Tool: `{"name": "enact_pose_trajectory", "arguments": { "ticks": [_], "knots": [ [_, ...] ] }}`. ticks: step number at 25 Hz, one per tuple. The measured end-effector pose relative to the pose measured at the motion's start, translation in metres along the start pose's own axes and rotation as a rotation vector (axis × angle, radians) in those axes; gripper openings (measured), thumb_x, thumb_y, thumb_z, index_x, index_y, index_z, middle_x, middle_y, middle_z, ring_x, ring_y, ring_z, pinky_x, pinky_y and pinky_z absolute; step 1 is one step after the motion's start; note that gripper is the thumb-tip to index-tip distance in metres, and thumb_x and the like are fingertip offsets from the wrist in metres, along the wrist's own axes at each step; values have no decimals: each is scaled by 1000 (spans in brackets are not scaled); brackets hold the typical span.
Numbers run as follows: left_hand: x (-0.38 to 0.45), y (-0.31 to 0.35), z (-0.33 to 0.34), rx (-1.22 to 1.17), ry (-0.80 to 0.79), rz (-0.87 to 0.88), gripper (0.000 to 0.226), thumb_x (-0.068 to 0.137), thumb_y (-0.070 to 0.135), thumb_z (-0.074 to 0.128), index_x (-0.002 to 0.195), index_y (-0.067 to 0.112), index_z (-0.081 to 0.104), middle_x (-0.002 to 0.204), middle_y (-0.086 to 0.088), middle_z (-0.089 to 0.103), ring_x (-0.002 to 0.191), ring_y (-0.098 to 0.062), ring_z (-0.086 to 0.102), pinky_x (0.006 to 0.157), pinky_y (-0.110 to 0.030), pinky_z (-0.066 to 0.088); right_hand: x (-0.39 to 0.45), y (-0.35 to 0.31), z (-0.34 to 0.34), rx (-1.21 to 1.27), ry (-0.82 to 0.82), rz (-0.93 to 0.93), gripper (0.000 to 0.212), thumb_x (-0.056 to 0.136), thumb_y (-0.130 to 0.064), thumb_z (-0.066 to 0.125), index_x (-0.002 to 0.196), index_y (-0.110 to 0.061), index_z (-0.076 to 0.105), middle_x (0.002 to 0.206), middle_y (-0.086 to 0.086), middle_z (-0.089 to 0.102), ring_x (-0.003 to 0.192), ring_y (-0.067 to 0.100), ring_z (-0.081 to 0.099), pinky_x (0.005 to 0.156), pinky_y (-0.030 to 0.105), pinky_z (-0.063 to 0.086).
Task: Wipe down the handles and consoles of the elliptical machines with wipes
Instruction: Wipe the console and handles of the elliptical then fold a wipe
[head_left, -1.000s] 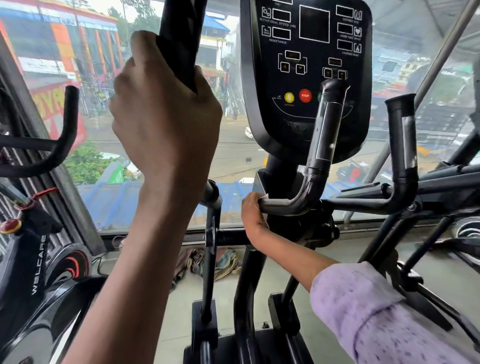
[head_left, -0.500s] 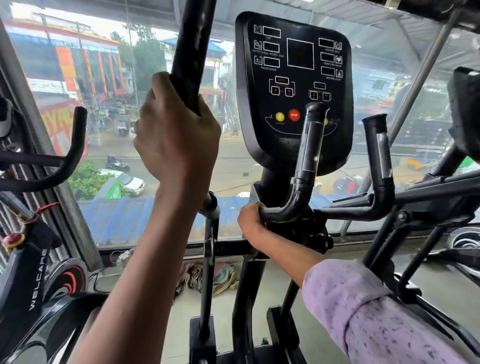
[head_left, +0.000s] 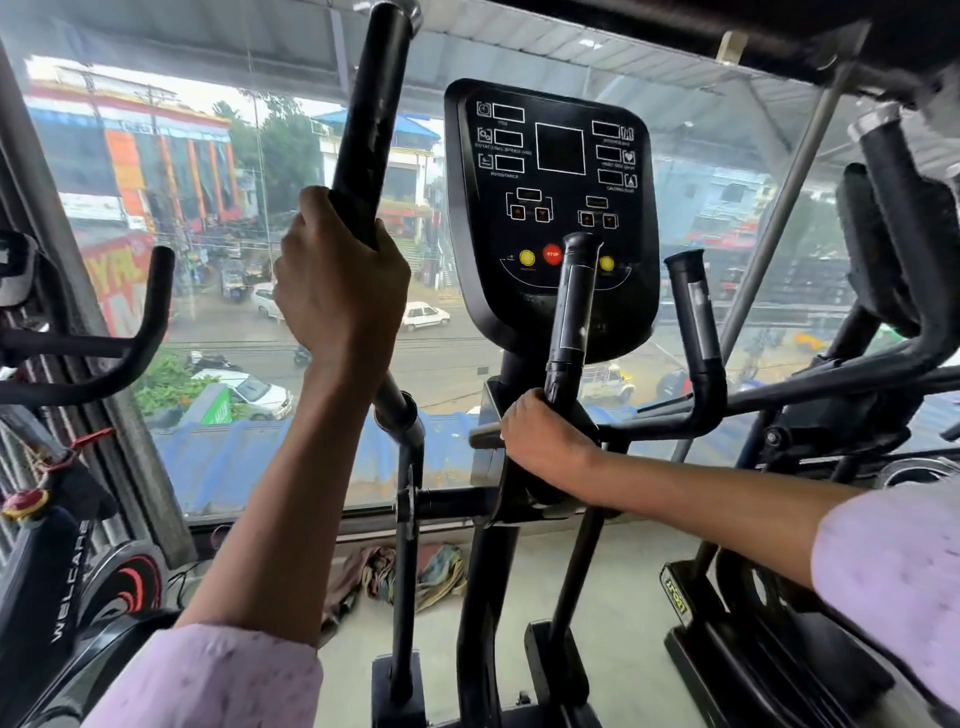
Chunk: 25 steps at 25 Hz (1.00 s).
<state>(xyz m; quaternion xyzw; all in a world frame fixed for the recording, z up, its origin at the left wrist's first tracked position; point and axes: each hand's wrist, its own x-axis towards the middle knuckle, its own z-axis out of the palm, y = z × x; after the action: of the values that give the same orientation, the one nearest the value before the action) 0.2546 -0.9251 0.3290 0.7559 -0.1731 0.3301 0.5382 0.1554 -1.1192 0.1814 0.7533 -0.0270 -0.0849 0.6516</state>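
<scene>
black long handle (head_left: 363, 140), upper centre-left, is gripped by the left hand (head_left: 337, 291); short grip (head_left: 569, 322) at centre is clasped by the right hand (head_left: 545, 436). no wipe is visible; console (head_left: 556, 208) judged unwiped.

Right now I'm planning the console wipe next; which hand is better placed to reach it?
Right hand, probably: it grips the short handle directly below the console; the left hand holds the tall bar beside it.

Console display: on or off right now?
Off, as far as shows: every window on the console is dark, with no digits lit.
</scene>
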Motion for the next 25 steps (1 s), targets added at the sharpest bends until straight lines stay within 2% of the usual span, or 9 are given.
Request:
{"name": "enact_pose_trajectory", "arguments": {
  "ticks": [3, 4, 6, 9, 12, 14, 17, 21, 25],
  "knots": [
    [0, 0, 0, 7, -1, -1, 36, 92, 33, 56, 118, 10, 52, 110, -13, 64, 100, -39, 58, 77, -43, 42, -20, 31, 12, 167, 339, -49, 23, 97, -22, 54, 107, -8, 69, 96, 10, 72, 88, 29, 67, 109, 51, 42],
    [0, 0, 0, 6, 2, -3, 36, 92, 33, 56, 118, 10, 53, 110, -13, 64, 101, -39, 58, 77, -43, 42, -27, 41, 16, 223, 475, -65, 24, 99, -21, 48, 101, -11, 70, 90, 6, 72, 85, 26, 67, 112, 49, 41],
    [-1, 0, 1, 1, 2, -6, 35, 92, 34, 56, 118, 10, 53, 110, -12, 65, 102, -38, 57, 77, -42, 42, -42, 58, 22, 309, 602, -88, 35, 101, -11, 33, 97, -13, 68, 84, 2, 67, 82, 24, 64, 113, 49, 40],
    [-1, 0, 1, -30, 11, -19, 35, 90, 33, 56, 116, 10, 54, 108, -11, 65, 100, -37, 57, 74, -41, 41, -58, 63, 29, 388, 619, -19, 34, 104, -1, 31, 110, -11, 63, 96, 4, 65, 98, 25, 62, 120, 52, 28],
    [-1, -1, 1, -42, 18, -23, 35, 90, 33, 56, 115, 10, 54, 106, -11, 66, 99, -38, 58, 74, -42, 42, -73, 51, 35, 403, 773, 181, 26, 104, 0, 45, 115, -7, 67, 119, 11, 69, 123, 30, 61, 114, 49, 39],
    [-3, -1, 1, -52, 20, -20, 35, 89, 32, 57, 115, 9, 54, 105, -12, 66, 98, -38, 58, 75, -43, 43, -82, 53, 35, 393, 863, 289, 23, 102, -1, 54, 116, -6, 71, 128, 13, 68, 130, 31, 57, 108, 46, 46],
    [-4, -3, 1, -49, 33, -24, 35, 89, 32, 57, 116, 9, 54, 105, -12, 67, 99, -38, 58, 75, -43, 42, -85, 61, 40, 374, 929, 466, 31, 98, 1, 60, 128, -4, 67, 142, 14, 58, 138, 32, 49, 109, 47, 45],
    [-6, -1, -1, -53, 43, -43, 36, 89, 33, 57, 117, 11, 55, 108, -12, 67, 101, -38, 57, 77, -42, 43, -89, 23, 53, 377, 860, 394, 46, 98, 2, 59, 143, -2, 51, 151, 16, 46, 143, 30, 42, 111, 41, 44],
    [-6, -2, -2, -53, 48, -46, 37, 88, 34, 57, 117, 11, 56, 108, -11, 67, 101, -37, 58, 79, -42, 44, -86, -18, 49, 500, 901, 442, 38, 99, 3, 57, 137, -3, 59, 146, 16, 53, 138, 28, 50, 105, 38, 49]
  ]
}}
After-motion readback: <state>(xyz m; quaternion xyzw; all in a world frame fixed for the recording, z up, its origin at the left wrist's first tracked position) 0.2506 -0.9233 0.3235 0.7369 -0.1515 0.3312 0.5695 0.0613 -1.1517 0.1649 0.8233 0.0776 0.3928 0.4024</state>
